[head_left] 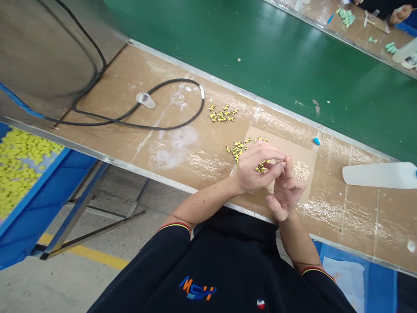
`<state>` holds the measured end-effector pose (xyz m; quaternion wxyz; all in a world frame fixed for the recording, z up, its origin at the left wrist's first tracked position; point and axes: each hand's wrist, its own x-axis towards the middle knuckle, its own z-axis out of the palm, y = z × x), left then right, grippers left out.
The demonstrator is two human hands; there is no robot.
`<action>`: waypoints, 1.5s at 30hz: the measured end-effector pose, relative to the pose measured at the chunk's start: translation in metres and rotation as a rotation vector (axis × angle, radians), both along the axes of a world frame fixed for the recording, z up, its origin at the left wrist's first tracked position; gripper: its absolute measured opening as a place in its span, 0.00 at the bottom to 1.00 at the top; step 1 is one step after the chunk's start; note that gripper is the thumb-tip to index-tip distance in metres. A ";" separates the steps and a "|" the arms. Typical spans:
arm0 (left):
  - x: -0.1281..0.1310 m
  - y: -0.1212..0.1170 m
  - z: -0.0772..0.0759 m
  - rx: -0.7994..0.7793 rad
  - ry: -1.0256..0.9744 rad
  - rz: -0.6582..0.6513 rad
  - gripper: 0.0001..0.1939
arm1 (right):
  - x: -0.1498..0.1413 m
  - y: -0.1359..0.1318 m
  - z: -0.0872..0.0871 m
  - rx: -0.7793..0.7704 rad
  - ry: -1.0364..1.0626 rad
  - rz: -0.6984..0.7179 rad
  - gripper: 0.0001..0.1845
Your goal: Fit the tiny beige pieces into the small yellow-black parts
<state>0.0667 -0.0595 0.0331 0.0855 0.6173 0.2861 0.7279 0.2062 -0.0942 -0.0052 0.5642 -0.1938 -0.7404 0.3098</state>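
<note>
My left hand [259, 165] is over the tan sheet on the bench, its thumb and fingertips pinched together. Whatever lies in the pinch is too small or hidden to make out. Right against those fingertips is the raised index finger of my right hand [288, 191]. The thumb of that hand stands apart, and its palm shows nothing in it. Small yellow-and-black pieces [237, 150] lie beside and partly behind my left hand. A patch of tiny pale bits [301, 170] rests on the tan sheet [293, 148], just beyond my right hand.
Another cluster of yellow-and-black pieces [223, 114] lies farther left. A looped black cable [156, 128] and a clear plastic cup [145, 100] occupy the left bench. A white bottle [378, 174] lies at right. Beyond the green belt [260, 56], a co-worker's hand [400, 14] shows.
</note>
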 end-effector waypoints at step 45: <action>-0.009 0.004 -0.005 -0.246 0.087 -0.109 0.05 | 0.013 0.013 0.010 -0.146 -0.042 -0.025 0.18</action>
